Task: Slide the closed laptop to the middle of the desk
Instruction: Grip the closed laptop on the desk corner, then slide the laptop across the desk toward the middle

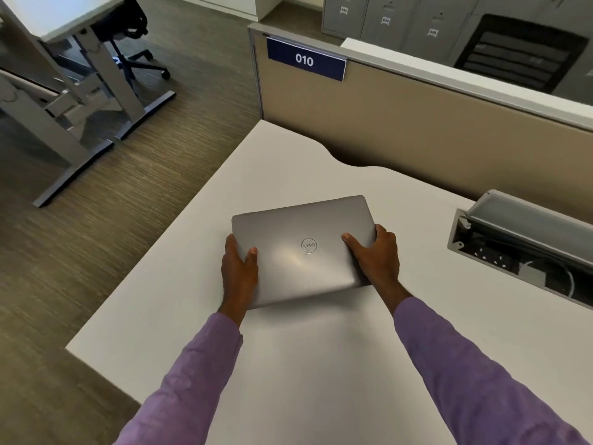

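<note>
In the head view, the closed silver laptop (303, 250) lies flat on the white desk (321, 364), between the two hands. The left hand (239, 271) grasps its left edge, with the thumb on the lid and the other fingers along the side. The right hand (375, 256) grasps the right edge in the same manner, thumb on top. Both sleeves are purple. To the right of the right hand, well apart, an open cable tray (526, 252) is set in the desk. Beyond the laptop stands a beige partition (417, 123) with a sign "010" (305, 59).
</note>
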`<action>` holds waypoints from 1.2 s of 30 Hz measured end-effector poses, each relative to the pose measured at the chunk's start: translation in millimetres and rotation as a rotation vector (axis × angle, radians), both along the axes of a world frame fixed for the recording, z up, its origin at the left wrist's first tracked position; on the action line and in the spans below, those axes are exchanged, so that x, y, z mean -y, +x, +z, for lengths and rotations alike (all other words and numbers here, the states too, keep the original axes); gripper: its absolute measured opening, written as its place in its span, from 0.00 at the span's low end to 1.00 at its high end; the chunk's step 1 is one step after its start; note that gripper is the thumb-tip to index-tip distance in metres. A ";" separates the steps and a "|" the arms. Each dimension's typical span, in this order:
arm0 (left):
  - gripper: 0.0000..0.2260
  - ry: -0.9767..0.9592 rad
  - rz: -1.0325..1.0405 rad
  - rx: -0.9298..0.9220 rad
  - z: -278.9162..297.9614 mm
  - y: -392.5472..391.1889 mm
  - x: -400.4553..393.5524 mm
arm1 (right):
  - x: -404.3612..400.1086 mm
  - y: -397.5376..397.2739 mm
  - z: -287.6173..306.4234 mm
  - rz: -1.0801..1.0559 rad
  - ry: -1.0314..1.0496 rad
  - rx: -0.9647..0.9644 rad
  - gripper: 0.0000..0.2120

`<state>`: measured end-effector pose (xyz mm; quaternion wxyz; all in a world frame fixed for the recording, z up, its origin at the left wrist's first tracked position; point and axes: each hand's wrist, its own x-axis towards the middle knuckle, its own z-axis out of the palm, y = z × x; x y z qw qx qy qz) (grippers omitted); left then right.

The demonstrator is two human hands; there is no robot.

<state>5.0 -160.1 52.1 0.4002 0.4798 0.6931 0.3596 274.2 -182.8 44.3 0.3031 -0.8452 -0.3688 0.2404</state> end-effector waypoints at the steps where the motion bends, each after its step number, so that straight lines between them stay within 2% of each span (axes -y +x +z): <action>1: 0.25 -0.008 -0.002 -0.007 -0.2 0.2 7.9 | 8.4 0.6 0.8 0.000 -0.002 0.003 0.34; 12: 0.25 -0.039 -0.042 -0.016 -6.0 3.4 77.6 | 85.5 6.8 5.9 -0.016 -0.005 0.000 0.34; 20: 0.27 -0.089 -0.118 -0.022 -20.8 1.4 117.4 | 138.2 9.6 -11.0 -0.048 -0.035 -0.013 0.32; 31: 0.28 -0.199 -0.278 -0.188 -35.0 -10.1 146.3 | 179.8 3.5 -29.3 -0.062 -0.110 -0.019 0.33; 36: 0.29 -0.238 -0.356 -0.254 -37.7 -17.6 145.0 | 191.1 1.2 -33.8 -0.041 -0.186 0.019 0.31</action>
